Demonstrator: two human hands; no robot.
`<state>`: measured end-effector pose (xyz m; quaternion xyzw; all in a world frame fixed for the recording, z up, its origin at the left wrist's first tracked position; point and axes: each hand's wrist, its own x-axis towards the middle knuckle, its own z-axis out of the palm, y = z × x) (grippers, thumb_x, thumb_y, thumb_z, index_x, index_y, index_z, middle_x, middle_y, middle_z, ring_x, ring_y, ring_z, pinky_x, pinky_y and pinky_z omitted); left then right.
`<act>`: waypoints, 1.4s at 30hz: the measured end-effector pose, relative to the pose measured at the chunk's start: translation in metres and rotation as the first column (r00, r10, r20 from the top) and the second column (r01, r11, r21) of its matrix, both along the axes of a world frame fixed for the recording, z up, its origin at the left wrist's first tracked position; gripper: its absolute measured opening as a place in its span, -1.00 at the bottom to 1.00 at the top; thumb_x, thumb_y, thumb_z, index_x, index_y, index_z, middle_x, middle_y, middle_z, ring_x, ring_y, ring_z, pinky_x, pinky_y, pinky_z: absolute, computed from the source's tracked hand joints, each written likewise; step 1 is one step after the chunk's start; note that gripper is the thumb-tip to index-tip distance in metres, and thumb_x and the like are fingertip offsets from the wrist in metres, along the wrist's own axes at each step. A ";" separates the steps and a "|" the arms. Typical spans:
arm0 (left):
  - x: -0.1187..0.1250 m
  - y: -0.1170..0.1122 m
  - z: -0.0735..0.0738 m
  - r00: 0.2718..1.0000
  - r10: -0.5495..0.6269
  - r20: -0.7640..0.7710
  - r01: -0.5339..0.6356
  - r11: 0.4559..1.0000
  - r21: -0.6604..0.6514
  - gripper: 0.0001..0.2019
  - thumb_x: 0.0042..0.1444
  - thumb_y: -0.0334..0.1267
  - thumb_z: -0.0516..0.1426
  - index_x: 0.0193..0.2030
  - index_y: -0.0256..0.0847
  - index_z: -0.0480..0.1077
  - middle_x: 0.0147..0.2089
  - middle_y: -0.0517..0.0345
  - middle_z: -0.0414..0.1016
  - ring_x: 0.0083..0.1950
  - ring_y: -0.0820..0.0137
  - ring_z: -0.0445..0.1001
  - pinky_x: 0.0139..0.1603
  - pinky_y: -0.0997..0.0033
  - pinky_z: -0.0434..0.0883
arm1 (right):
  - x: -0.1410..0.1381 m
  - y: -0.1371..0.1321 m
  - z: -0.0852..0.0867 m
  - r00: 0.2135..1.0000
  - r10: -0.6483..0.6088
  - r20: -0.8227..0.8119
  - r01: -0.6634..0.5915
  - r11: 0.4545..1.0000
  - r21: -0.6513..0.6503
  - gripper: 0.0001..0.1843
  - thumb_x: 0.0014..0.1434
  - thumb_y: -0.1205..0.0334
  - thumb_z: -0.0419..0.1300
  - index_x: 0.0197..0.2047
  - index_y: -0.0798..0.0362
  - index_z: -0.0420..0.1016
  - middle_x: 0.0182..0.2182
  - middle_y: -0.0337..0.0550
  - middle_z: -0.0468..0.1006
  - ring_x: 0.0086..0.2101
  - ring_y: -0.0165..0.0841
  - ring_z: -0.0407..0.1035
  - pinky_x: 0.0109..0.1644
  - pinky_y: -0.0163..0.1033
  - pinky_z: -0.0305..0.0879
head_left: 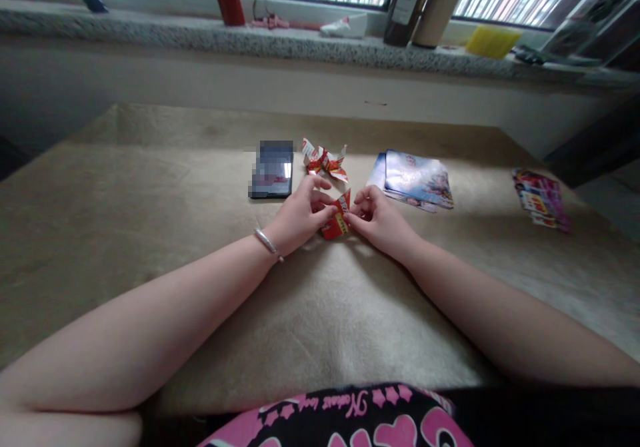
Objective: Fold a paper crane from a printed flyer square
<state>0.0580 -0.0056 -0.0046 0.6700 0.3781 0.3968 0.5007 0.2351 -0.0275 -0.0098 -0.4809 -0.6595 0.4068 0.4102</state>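
Note:
Both hands meet at the middle of the table over a small folded piece of red printed paper (339,219). My left hand (300,215), with a silver bracelet at the wrist, pinches the paper's left side with curled fingers. My right hand (379,219) pinches its right edge. Just beyond the hands lies a finished folded paper figure (325,160) in red and white.
A dark phone (273,169) lies left of the folded figure. A stack of printed paper sheets (415,179) sits to the right, and another printed sheet (543,199) lies near the table's right edge. The beige table (150,220) ends before a windowsill holding bottles and clutter.

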 end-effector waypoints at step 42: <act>-0.012 0.001 0.012 0.681 0.176 -0.711 0.367 0.757 0.540 -0.80 0.14 -0.14 0.14 -0.22 -0.18 0.51 -0.10 0.07 0.53 -0.05 0.26 0.43 0.01 0.22 0.33 | 0.006 -0.005 0.016 0.653 -0.119 0.748 -0.129 0.956 0.265 -0.53 -0.04 -0.08 0.29 -0.07 -0.05 0.50 -0.10 -0.02 0.47 -0.07 -0.07 0.27 0.02 0.03 0.18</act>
